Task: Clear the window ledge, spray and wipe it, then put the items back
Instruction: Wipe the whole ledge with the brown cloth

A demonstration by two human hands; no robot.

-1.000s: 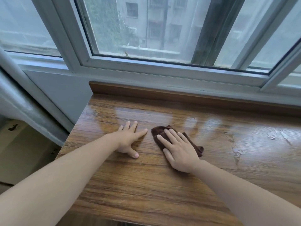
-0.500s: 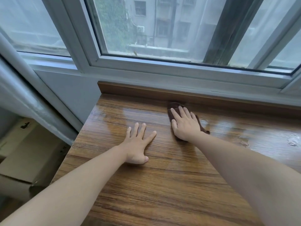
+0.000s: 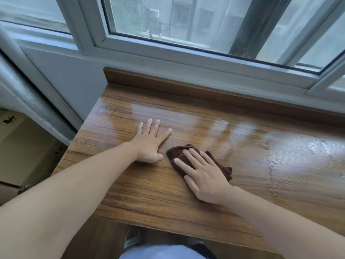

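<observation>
Window frame, white, runs across the top of the view, glass above it. Below it, the window ledge, wood-grain, fills most of the view; a raised wooden lip runs along its back edge against the frame. The ledge surface is glossy and wet in a broad band from the far left corner to the right side, with beaded liquid patches at right. The near part looks matte and dry.

Cardboard boxes stand on the floor at left, beside and below the ledge end.

Left hand: palm flat on the ledge, fingers straight and spread, holding nothing. It lies just left of the cloth, not touching it.

Right hand: laid flat on top of the cloth, fingers extended and slightly apart, pressing it against the ledge; no curl or pinch visible.

Brown cloth: crumpled, lies on the ledge near its middle, mostly under the right hand, edges showing beyond the fingertips and at the right side.

Footwear visible under the ledge's near edge.
</observation>
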